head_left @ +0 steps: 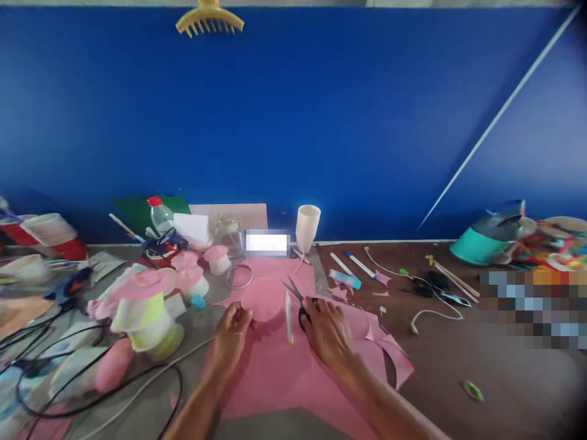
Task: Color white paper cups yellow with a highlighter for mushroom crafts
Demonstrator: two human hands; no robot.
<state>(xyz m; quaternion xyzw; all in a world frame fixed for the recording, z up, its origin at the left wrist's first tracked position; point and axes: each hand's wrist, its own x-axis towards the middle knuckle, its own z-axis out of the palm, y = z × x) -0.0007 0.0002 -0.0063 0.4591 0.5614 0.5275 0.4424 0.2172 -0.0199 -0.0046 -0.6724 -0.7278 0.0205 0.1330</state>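
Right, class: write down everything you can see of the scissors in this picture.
The scissors have dark handles and slim, pale metal blades. The right hand grips the handles, fingers through the loops. The blades point up and left, slightly parted, their tips near the edge of the round pink cut-out that the left hand pinches. They sit above the pink sheet.

Both forearms reach in from near edge, bare, converging toward centre. Left hand [232,338] palm-down, fingers curled in a pinch at its far tip. Right hand [326,330] knuckles up, fingers closed in a grip, wrist angled left.
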